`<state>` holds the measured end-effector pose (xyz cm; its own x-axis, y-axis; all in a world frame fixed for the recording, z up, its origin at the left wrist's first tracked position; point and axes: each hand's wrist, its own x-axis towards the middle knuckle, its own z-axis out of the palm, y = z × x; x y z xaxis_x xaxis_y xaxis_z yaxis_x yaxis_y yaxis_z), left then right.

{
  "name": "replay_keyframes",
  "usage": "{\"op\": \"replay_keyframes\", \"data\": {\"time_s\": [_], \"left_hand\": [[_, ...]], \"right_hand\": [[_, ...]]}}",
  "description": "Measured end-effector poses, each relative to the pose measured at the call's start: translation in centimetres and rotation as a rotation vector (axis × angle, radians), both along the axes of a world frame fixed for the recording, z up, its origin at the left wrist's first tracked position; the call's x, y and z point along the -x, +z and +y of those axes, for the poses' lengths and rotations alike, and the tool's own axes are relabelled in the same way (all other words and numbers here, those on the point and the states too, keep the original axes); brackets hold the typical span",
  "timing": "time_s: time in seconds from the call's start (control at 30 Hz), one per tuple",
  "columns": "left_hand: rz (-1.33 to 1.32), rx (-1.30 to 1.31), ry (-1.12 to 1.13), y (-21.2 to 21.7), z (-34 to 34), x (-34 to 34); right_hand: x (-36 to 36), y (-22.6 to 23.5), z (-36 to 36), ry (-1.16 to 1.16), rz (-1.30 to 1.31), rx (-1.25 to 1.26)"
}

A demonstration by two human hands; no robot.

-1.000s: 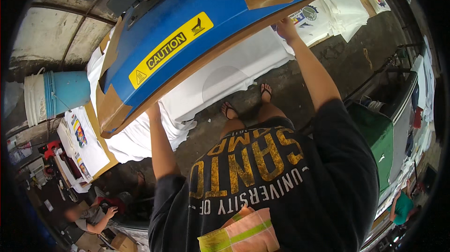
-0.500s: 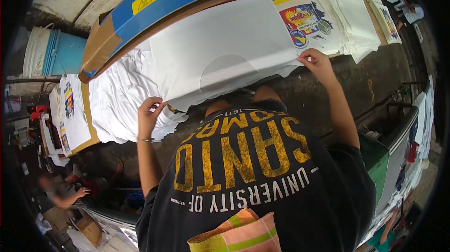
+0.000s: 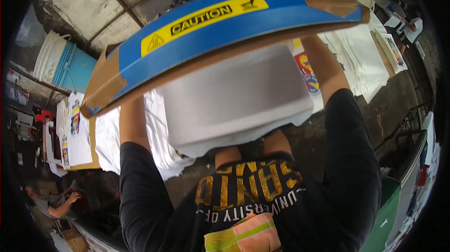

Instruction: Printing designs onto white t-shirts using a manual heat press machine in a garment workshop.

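A white cloth, apparently a shirt, lies smooth over the flat bed of a heat press, its near edge draping down. Above it stretches the blue upper part of the press, with a yellow warning label and brown tape at its corners. Both my arms reach forward beneath this blue part. My left forearm passes over the bunched white shirts beside the bed. My right forearm passes over a white shirt with a colourful print. Both hands are hidden behind the press top, fingers included.
Layered white cloth lies to the right. At the left are printed white shirts on a board and a blue bucket. One person sits at the lower left; another is at the far right.
My hands have let go of the cloth's near corners and moved forward, out of sight under the press top. The cloth now lies flatter, and the view has shifted.
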<state>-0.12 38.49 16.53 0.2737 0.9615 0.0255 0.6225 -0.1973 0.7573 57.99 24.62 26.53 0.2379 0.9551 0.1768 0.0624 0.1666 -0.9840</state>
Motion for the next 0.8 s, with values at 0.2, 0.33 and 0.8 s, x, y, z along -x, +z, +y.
{"op": "replay_keyframes", "data": {"time_s": [0.2, 0.33, 0.8], "left_hand": [[-0.061, 0.102, 0.090, -4.7, -0.2, 0.7], [-0.112, 0.137, 0.125, -6.0, -1.0, 0.7], [-0.255, 0.195, 0.181, -7.5, -4.0, -0.1]], "right_hand": [[-0.1, -0.7, 0.2, 0.003, 0.033, 0.112], [0.5, -0.7, -3.2, 0.010, 0.039, 0.207], [1.1, -1.4, -9.6, -0.001, 0.087, 0.348]]}}
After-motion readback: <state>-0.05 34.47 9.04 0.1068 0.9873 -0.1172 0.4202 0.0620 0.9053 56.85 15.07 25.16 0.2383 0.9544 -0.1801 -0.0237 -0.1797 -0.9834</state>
